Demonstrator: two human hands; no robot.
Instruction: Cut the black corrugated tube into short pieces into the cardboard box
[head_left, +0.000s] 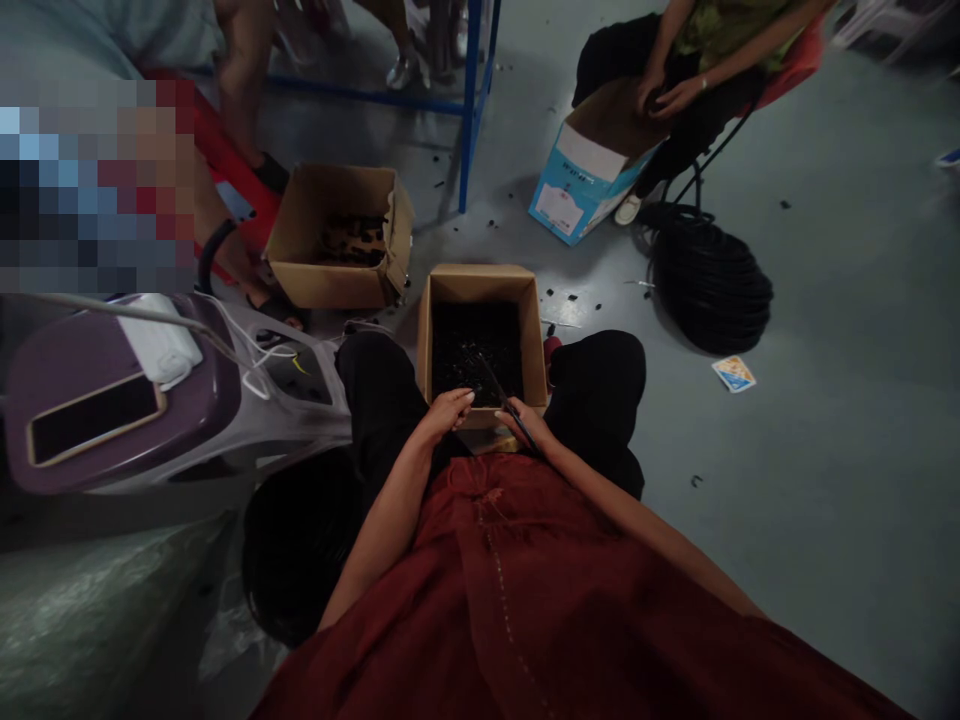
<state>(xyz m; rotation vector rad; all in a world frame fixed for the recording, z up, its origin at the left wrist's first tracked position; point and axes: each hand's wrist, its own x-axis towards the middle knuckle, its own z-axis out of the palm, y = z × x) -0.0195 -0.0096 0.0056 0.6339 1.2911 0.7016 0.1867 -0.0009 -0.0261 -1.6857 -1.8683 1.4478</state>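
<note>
An open cardboard box (pixel 538 335) stands between my knees, with many small black pieces (pixel 472 335) lying inside. At its near rim, my left hand (pixel 448 412) is closed in a pinch; what sits at its fingertips is too small and dark to name. My right hand (pixel 526 422) grips what look like dark scissors (pixel 495 380), their slim tip pointing forward over the box. The two hands are a short way apart, both low over the box's near edge.
Left stands a purple stool (pixel 217 360) bearing a phone (pixel 97 418). Another cardboard box (pixel 322 285) holds black pieces. A blue-white box (pixel 574 190) stands before a seated person. Black coiled tubing (pixel 709 280) lies right, near a small card (pixel 734 374). A blue table leg (pixel 469 130) rises ahead.
</note>
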